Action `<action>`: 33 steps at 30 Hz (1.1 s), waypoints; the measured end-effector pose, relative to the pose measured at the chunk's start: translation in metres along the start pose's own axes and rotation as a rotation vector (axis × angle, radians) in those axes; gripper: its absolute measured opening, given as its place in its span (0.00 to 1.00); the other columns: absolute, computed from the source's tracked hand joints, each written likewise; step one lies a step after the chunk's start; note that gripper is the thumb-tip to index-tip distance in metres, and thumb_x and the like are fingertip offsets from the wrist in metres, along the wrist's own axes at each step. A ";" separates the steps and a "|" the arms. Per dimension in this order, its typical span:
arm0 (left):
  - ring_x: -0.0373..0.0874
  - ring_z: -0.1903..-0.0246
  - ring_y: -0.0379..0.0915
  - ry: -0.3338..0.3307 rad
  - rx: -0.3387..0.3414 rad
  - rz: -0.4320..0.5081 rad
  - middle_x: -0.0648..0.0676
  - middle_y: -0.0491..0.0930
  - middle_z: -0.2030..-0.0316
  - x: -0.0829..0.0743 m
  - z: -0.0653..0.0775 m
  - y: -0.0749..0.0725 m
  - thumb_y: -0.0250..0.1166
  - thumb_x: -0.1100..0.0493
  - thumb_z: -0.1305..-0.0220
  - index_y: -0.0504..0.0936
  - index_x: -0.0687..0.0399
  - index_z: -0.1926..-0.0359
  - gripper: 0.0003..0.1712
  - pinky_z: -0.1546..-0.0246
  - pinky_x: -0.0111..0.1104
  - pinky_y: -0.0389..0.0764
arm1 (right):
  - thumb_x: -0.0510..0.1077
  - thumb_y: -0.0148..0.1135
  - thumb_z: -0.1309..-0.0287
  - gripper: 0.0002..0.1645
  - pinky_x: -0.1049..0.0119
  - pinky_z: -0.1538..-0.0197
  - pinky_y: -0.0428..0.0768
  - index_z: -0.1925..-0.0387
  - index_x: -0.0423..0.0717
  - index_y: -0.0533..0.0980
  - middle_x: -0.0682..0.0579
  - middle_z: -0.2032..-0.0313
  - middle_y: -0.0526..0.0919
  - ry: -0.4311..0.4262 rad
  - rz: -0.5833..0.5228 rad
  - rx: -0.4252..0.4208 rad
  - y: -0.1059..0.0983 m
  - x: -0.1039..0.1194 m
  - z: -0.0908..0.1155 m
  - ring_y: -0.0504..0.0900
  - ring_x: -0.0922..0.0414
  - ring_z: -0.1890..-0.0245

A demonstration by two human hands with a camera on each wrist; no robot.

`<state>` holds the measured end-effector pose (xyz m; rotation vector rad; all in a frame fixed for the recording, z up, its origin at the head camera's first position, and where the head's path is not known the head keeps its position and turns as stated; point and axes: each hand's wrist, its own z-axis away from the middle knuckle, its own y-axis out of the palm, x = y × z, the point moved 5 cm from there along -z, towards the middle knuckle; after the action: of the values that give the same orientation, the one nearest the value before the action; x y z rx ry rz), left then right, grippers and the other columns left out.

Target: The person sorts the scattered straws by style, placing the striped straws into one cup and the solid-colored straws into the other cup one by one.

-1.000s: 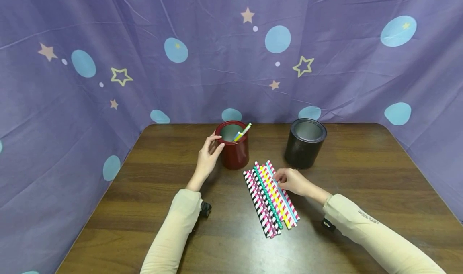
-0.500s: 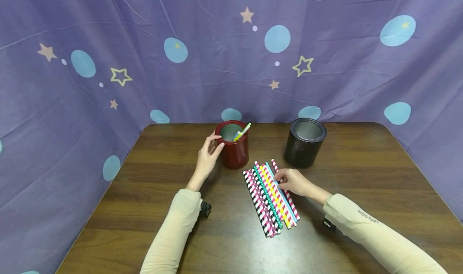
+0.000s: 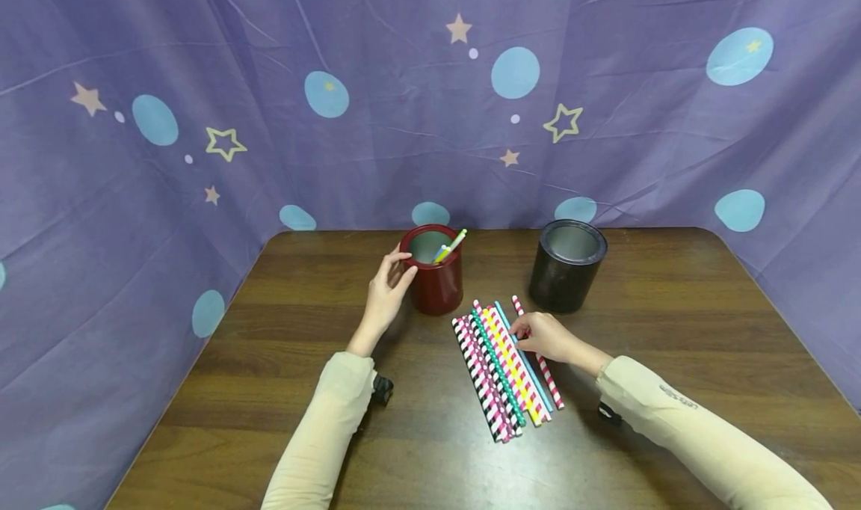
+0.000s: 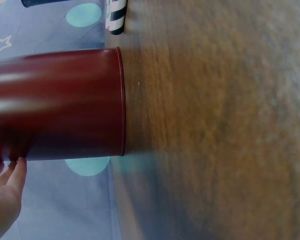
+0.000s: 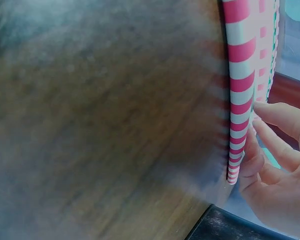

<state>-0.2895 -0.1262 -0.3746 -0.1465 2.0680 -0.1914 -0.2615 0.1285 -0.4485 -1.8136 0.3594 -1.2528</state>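
At the rim of a dark red can (image 3: 437, 289), my left hand (image 3: 385, 289) rests its thumb and fingertips on the near left side. The left wrist view shows those fingers (image 4: 17, 175) laid against the can's wall. Several thin coloured pens (image 3: 444, 253) lean inside it. My right hand (image 3: 543, 336) reaches over a row of patterned paper straws (image 3: 494, 375), thumb and fingertips down at a light blue straw (image 3: 534, 375). Beneath this hand, a pink-and-white striped straw (image 5: 241, 80) lies apart from the row; I cannot tell whether the fingertips pinch the blue one.
A black can (image 3: 563, 282) stands at the back right, beyond the right hand. Both cans sit on a brown wooden table (image 3: 282, 330). A purple curtain (image 3: 403, 143) with stars and blue ovals hangs behind the table's far edge.
The pink-and-white striped straw at the row's right end has slid right, opening a gap beside the blue straw. My right hand has barely shifted; the left hand stays at the red can.
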 end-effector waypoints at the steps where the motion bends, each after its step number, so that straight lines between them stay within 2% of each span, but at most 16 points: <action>1: 0.57 0.42 0.58 -0.001 -0.001 -0.002 0.67 0.59 0.40 0.000 0.000 0.000 0.56 0.67 0.41 0.68 0.73 0.52 0.17 0.44 0.46 0.63 | 0.34 0.66 0.59 0.08 0.71 0.73 0.73 0.71 0.37 0.78 0.54 0.79 0.77 0.000 0.003 -0.002 0.000 0.000 0.000 0.72 0.63 0.77; 13: 0.54 0.42 0.60 -0.012 -0.004 -0.017 0.65 0.60 0.40 0.003 0.001 0.000 0.56 0.66 0.40 0.68 0.73 0.51 0.18 0.43 0.38 0.65 | 0.34 0.67 0.61 0.09 0.71 0.76 0.70 0.72 0.37 0.78 0.56 0.82 0.75 -0.049 0.019 -0.025 0.003 -0.001 -0.003 0.69 0.65 0.81; 20: 0.54 0.41 0.58 -0.012 -0.002 -0.014 0.65 0.60 0.40 0.004 0.001 0.000 0.56 0.65 0.40 0.68 0.73 0.51 0.18 0.43 0.39 0.64 | 0.34 0.67 0.59 0.09 0.73 0.79 0.68 0.71 0.38 0.78 0.57 0.84 0.73 0.012 0.017 -0.005 0.004 -0.003 -0.004 0.66 0.64 0.84; 26: 0.54 0.41 0.58 -0.013 -0.001 -0.017 0.65 0.60 0.40 0.004 0.000 0.001 0.56 0.65 0.40 0.68 0.72 0.51 0.18 0.43 0.40 0.64 | 0.35 0.67 0.60 0.09 0.72 0.80 0.67 0.71 0.39 0.77 0.57 0.84 0.73 0.026 0.032 -0.012 0.005 -0.003 -0.004 0.67 0.64 0.83; 33: 0.54 0.41 0.58 -0.004 -0.002 -0.011 0.65 0.60 0.40 0.004 0.000 0.000 0.56 0.65 0.40 0.68 0.72 0.51 0.17 0.43 0.41 0.64 | 0.35 0.65 0.60 0.09 0.72 0.82 0.67 0.71 0.40 0.76 0.56 0.85 0.72 0.046 -0.012 -0.027 0.004 -0.003 -0.003 0.66 0.64 0.86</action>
<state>-0.2910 -0.1264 -0.3779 -0.1592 2.0637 -0.1948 -0.2639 0.1268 -0.4527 -1.8150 0.3934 -1.3051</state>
